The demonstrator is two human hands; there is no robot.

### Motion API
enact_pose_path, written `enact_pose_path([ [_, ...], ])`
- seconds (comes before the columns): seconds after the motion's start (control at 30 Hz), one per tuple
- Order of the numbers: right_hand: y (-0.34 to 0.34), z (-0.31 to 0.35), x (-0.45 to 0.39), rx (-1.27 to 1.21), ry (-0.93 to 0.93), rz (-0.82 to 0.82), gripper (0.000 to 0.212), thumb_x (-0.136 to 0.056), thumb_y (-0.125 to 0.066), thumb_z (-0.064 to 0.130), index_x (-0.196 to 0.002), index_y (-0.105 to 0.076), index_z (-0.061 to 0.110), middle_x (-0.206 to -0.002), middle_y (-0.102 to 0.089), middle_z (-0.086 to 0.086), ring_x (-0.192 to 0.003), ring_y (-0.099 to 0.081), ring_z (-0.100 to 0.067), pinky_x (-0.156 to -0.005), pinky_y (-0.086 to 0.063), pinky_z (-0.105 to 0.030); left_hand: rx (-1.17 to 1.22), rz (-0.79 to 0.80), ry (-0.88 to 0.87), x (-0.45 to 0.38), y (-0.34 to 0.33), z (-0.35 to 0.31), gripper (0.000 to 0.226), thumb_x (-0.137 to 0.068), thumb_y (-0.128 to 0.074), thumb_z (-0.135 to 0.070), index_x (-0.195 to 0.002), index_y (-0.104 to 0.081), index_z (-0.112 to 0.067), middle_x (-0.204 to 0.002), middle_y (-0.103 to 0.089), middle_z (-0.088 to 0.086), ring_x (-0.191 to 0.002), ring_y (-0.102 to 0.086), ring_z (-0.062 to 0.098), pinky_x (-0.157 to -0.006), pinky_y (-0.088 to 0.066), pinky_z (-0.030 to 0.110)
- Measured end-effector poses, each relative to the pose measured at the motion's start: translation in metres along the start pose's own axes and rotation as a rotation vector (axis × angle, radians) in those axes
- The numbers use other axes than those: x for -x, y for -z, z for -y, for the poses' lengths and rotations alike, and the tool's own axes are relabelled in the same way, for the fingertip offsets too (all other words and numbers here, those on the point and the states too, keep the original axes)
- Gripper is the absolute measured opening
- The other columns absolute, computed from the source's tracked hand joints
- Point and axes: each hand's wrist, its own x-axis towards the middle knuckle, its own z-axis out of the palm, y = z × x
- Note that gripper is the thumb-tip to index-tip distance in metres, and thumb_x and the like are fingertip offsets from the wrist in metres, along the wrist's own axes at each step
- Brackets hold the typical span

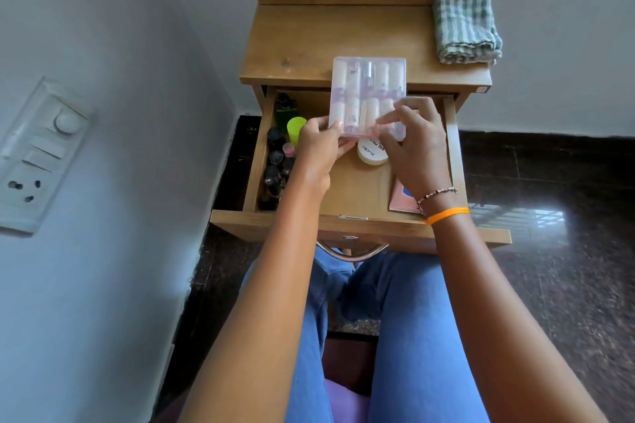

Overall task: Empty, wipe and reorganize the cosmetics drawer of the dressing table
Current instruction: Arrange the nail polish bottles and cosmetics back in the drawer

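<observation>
A clear plastic box [368,98] of small bottles is held above the open drawer [354,182], its far end over the front edge of the surface [302,45]. It could slip and spill, since it is pinched only at its near corners. The left hand [318,144] and right hand [417,141] are stretched forward, each grip curled round one corner.
</observation>
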Motion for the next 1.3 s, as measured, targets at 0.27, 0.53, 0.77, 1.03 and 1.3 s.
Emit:
enact_pose_path([
  [0.27,0.016,-0.004,0.007,-0.342,-0.399,0.005,0.043,-0.09,-0.058,0.014,-0.13,-0.043,0.012,-0.117,-0.058,-0.003,-0.089,-0.057,-0.009,-0.078,-0.051,-0.018,-0.088,0.05,0.06,0.022,0.014,0.022,0.03,-0.096,-0.041,0.006,-0.126,-0.041,0.005,-0.125,-0.052,0.021,-0.109,-0.057,0.024,-0.083,-0.052,0.028],
  [0.53,0.017,-0.02,0.027,-0.617,-0.327,0.164,0.065,-0.088,-0.052,-0.006,-0.136,-0.027,0.029,-0.109,-0.056,-0.013,-0.093,-0.06,-0.02,-0.073,-0.057,-0.023,-0.523,0.05,-0.014,0.037,0.018,0.037,0.031,-0.089,-0.053,0.002,-0.116,-0.046,-0.014,-0.121,-0.056,0.009,-0.107,-0.055,0.021,-0.089,-0.049,0.035],
  [0.77,0.01,-0.028,0.029,-0.472,-0.388,0.345,0.054,-0.083,-0.054,-0.008,-0.114,-0.038,0.033,-0.083,-0.048,-0.009,-0.076,-0.052,-0.024,-0.058,-0.051,-0.034,-0.79,-0.03,-0.088,0.039,0.012,0.04,0.031,-0.088,-0.046,0.002,-0.117,-0.049,-0.008,-0.116,-0.058,0.013,-0.105,-0.056,0.03,-0.087,-0.051,0.042],
  [1.03,0.003,-0.032,0.029,-0.32,-0.378,0.448,0.039,-0.09,-0.043,-0.006,-0.109,-0.035,0.027,-0.088,-0.051,-0.022,-0.088,-0.061,-0.043,-0.079,-0.053,-0.059,-0.979,-0.006,-0.19,0.04,0.006,0.045,0.084,-0.09,-0.05,-0.005,-0.149,0.003,-0.033,-0.143,-0.037,0.015,-0.115,-0.052,0.033,-0.079,-0.042,0.035],
  [1.3,-0.004,-0.03,0.024,-0.222,-0.384,0.456,0.018,-0.095,-0.043,0.006,-0.111,-0.04,0.014,-0.076,-0.052,-0.011,-0.07,-0.057,-0.024,-0.063,-0.051,-0.037,-1.054,-0.002,-0.227,0.03,0.008,0.046,0.045,-0.094,-0.037,-0.003,-0.134,-0.03,-0.021,-0.124,-0.048,0.018,-0.105,-0.054,0.035,-0.071,-0.037,0.038],
])
